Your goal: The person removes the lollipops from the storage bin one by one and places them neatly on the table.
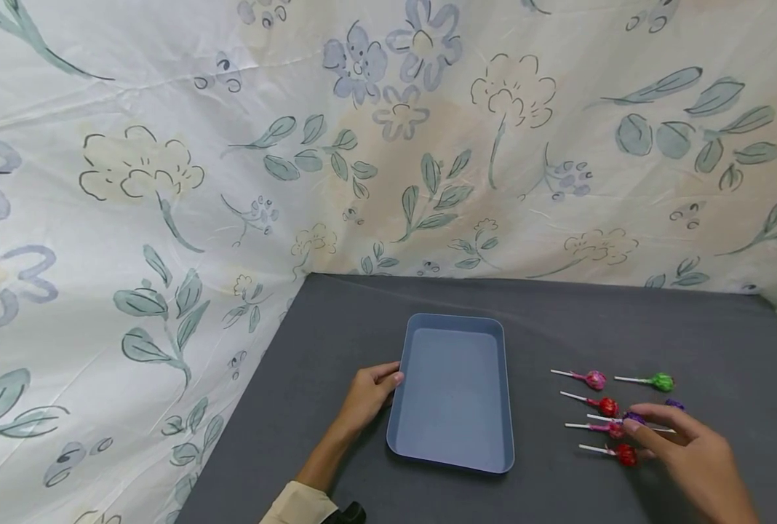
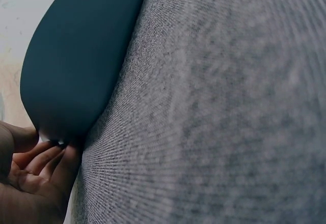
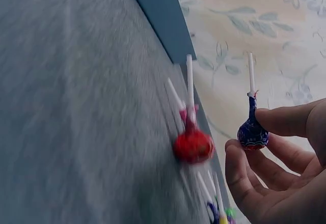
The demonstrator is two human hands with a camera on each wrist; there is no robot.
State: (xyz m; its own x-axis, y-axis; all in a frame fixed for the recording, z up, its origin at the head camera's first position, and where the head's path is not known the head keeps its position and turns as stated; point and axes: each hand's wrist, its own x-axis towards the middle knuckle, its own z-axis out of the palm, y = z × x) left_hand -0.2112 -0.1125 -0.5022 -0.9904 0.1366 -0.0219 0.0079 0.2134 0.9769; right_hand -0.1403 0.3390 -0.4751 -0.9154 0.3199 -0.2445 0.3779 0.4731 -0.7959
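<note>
In the head view a blue rectangular tray [image 1: 454,393] lies on the dark cloth. My left hand [image 1: 365,397] grips its left side, thumb at the rim; the left wrist view shows this hand [image 2: 38,175] pinching the tray's edge [image 2: 76,66]. My right hand [image 1: 696,451] pinches a purple-wrapped lollipop [image 1: 634,418] by its candy end, over the other lollipops. From the right wrist, that lollipop [image 3: 252,132] sits between thumb and fingers, its white stick pointing up. Just below the hand lies a red lollipop [image 1: 626,455], with a pinkish-red one [image 1: 616,430] above it.
Right of the tray lie a further red lollipop [image 1: 607,406], a pink one [image 1: 596,380] and a green one [image 1: 662,382]. A purple lollipop [image 1: 674,405] is partly hidden behind my right hand. Floral fabric [image 1: 428,167] hangs along the table's back and left side.
</note>
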